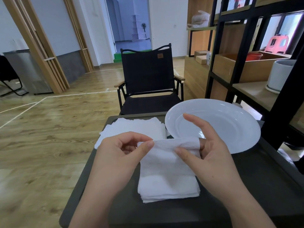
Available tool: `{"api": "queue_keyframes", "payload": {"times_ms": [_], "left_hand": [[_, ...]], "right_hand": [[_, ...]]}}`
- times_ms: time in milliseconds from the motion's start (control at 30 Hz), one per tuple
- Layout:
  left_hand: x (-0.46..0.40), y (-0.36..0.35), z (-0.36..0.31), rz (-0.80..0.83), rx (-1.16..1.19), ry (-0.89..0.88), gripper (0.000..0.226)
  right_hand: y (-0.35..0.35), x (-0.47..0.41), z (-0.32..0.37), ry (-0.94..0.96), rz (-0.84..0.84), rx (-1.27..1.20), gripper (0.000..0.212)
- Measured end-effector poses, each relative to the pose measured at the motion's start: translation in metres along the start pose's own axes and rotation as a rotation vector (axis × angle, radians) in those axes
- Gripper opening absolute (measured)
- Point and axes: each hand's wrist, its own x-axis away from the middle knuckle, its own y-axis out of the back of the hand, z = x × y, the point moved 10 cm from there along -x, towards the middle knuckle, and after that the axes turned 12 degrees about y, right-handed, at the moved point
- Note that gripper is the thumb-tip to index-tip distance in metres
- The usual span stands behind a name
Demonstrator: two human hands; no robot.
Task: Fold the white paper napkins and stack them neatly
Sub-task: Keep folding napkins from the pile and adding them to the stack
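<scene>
A white paper napkin (166, 155) hangs folded over between both hands above the dark table (263, 178). My left hand (121, 155) pinches its upper left corner between thumb and forefinger. My right hand (209, 153) pinches its upper right edge with thumb and middle fingers, the index finger raised. Below it lies a neat stack of folded napkins (169, 190) near the table's front. A looser pile of unfolded napkins (136, 129) lies at the far left of the table.
A white plate (230, 127) sits at the far right of the table, just behind my right hand. A black folding chair (148, 76) stands beyond the table. Black-framed wooden shelving (246, 63) rises close on the right. Wood floor lies to the left.
</scene>
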Motion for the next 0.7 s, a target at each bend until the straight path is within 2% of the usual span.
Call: {"api": "queue_keyframes", "payload": {"times_ms": [67,133,233,333,400,467,533,600,700], "left_hand": [[0.001,0.002,-0.005,0.003,-0.020,-0.041,0.008],[0.003,0.000,-0.009,0.031,-0.029,-0.059,0.016],[0.004,-0.006,-0.011,0.116,0.049,-0.040,0.014],[0.007,-0.019,-0.003,0.244,0.146,0.073,0.017],[0.009,-0.026,0.008,0.275,0.115,0.180,0.019],[0.006,-0.022,0.018,0.205,0.033,0.251,0.019],[0.004,-0.015,0.029,0.148,-0.075,0.313,0.032],[0.004,-0.012,0.038,0.143,-0.211,0.358,0.044],[0.005,-0.015,0.050,0.169,-0.380,0.396,0.042]], "right_hand": [[0.003,0.001,-0.004,-0.011,-0.012,0.034,0.059],[0.007,0.001,-0.008,-0.015,-0.019,0.059,0.040],[0.007,0.001,-0.011,-0.054,0.000,0.069,0.013],[0.007,0.002,-0.012,-0.095,-0.011,-0.025,0.013],[0.006,0.004,-0.016,-0.152,-0.028,-0.109,0.008],[0.005,0.005,-0.022,-0.215,-0.031,-0.100,0.008],[0.005,0.007,-0.031,-0.268,-0.036,-0.034,0.007],[0.007,0.008,-0.039,-0.304,-0.035,0.046,0.011],[0.008,0.012,-0.052,-0.374,-0.004,0.139,0.016]]}}
